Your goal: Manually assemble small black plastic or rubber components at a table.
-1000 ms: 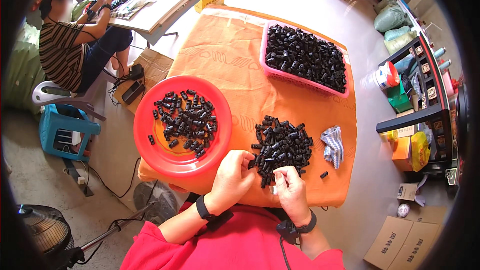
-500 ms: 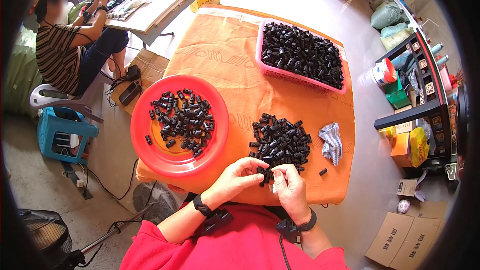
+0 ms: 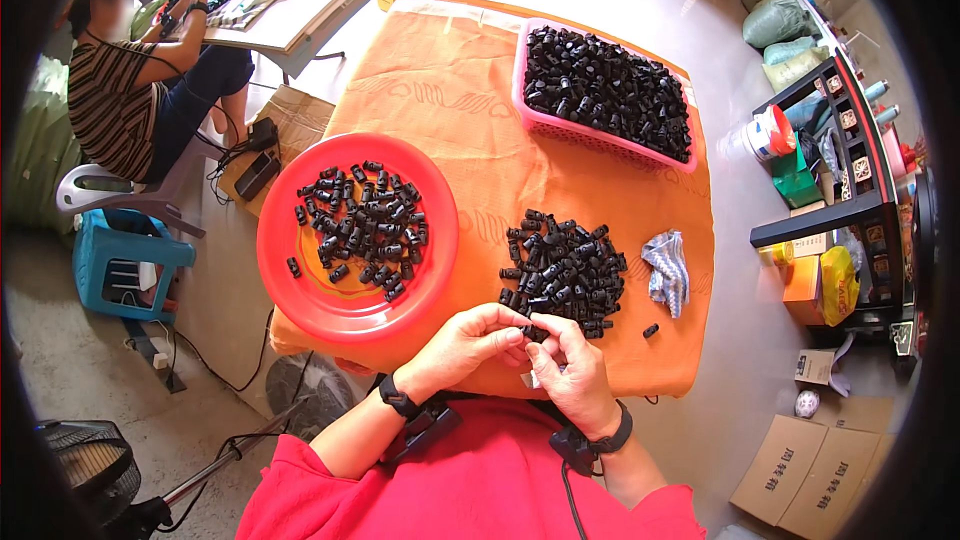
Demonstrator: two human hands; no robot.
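Observation:
My left hand (image 3: 468,345) and my right hand (image 3: 575,377) meet at the table's near edge, fingers closed on one small black cord lock (image 3: 536,334). A bit of something white (image 3: 530,378) shows under my right hand, too small to make out. Just beyond my fingers lies a loose pile of black cord locks (image 3: 565,265). To the left, a round red tray (image 3: 437,190) holds more of them. One single cord lock (image 3: 651,330) lies apart, right of the pile.
An orange cloth (image 3: 430,90) covers the table. At its far right stands a pink basket (image 3: 560,130) heaped with black pieces. A crumpled checked rag (image 3: 666,275) lies near the right edge. A seated person (image 3: 120,110) works at another table; a fan (image 3: 90,470) stands lower left.
My hands have come together on a cord lock, now visible between the fingertips and drawn slightly back from the pile. The view has shifted a little.

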